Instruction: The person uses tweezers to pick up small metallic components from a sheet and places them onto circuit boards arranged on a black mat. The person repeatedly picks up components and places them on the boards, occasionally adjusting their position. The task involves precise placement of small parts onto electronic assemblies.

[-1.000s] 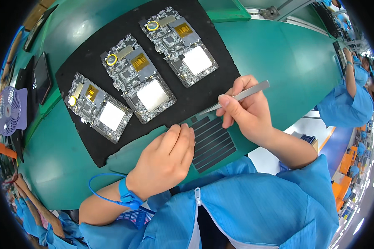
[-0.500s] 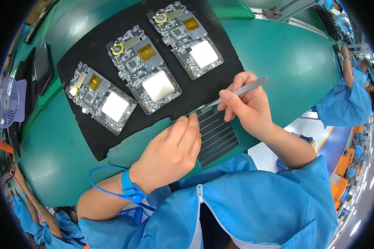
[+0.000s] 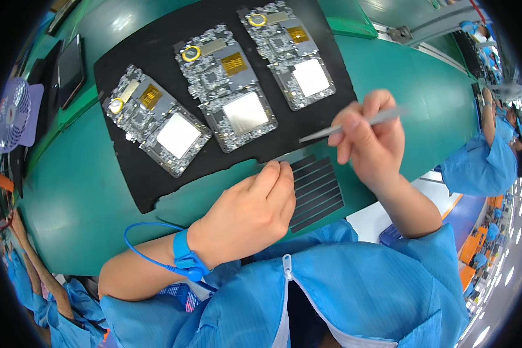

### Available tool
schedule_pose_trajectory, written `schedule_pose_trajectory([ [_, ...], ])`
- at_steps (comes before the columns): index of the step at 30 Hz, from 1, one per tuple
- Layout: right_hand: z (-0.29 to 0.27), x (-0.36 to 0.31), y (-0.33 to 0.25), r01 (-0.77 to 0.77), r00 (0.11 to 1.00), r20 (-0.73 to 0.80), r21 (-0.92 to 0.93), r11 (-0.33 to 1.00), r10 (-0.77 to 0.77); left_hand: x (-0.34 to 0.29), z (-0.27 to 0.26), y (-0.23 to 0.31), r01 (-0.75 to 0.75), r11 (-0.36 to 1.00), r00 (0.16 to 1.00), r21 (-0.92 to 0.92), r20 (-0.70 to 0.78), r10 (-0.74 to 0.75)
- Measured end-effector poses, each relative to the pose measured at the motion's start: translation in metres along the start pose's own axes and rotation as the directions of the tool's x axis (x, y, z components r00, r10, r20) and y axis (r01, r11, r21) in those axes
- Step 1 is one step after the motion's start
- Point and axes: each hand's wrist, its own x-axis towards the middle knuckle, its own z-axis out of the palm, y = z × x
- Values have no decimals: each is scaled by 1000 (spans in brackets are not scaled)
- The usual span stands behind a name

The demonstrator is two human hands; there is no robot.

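My right hand (image 3: 374, 142) is closed in a pinch around a pair of metal tweezers (image 3: 322, 134). Their tip points left over the mat's near edge, apart from the sheet; whether it grips anything is too small to tell. Bent, with its fingers together, my left hand (image 3: 246, 214) has its fingertips at the upper left corner of a sheet of black strips (image 3: 319, 194). That hand covers the sheet's left part. Beyond my hands, three circuit boards (image 3: 211, 78) lie slanted on a black mat (image 3: 136, 177), each with a bright silver plate and a yellow-ringed round part.
The mat lies on a green work surface (image 3: 75, 220). A blue wrist strap (image 3: 182, 249) with a cord circles my left wrist. At far left stand a purple fan (image 3: 11, 116) and a dark flat device (image 3: 71, 69). A person in blue (image 3: 481, 145) sits at far right.
My right hand has drawn the tweezers up and away from the sheet's upper edge. My left hand stays at the sheet. The whole view has shifted slightly.
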Motion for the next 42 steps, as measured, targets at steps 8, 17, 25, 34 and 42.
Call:
schedule_pose_trajectory([
  [8, 46, 76, 14, -174, 980, 94, -50, 983, 178, -7, -18, -26, 420, 857, 906, 298, -189, -379],
  [17, 54, 74, 20, -170, 980, 77, -136, 976, 181, -10, -9, -21, 362, 849, 932, 385, -147, -331],
  [25, 56, 72, 24, -132, 988, 67, -132, 982, 141, -9, -9, -23, 343, 848, 939, 404, -139, -313],
  [34, 56, 72, 21, -140, 984, 86, -172, 975, 156, -9, -10, -23, 368, 863, 930, 346, -134, -342],
  [42, 56, 70, 22, -99, 987, 113, -163, 982, 118, -5, -13, -38, 366, 922, 921, 124, -193, -340],
])
